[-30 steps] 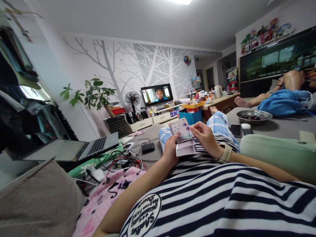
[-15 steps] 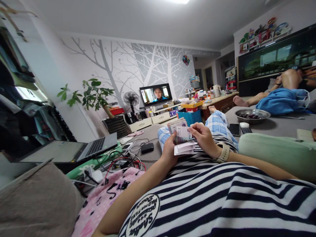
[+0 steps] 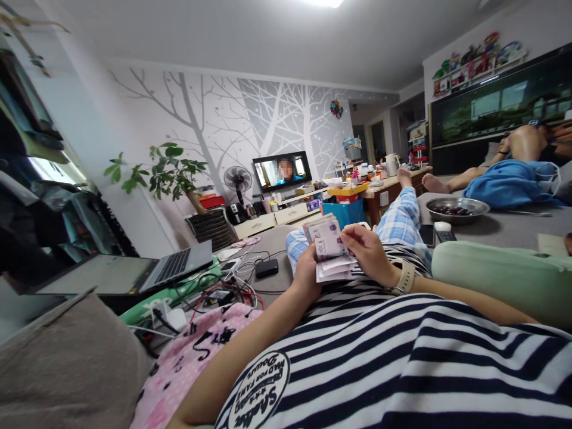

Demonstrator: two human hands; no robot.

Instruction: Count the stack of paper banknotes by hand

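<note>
I see banknotes (image 3: pixel 329 241) near the middle, a laptop (image 3: pixel 175 266) to their left, a bowl (image 3: pixel 481 211) to their right, the television (image 3: pixel 273 173) far behind.

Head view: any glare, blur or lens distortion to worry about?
Head view: ceiling light blown out at the top edge; reflections on the dark glass panel at right. Head view: wide-angle stretch toward the edges, clear on the laptop. Head view: banknotes evenly lit, no strong glare, but fine print too small to read; TV picture partly pixelated.
</note>
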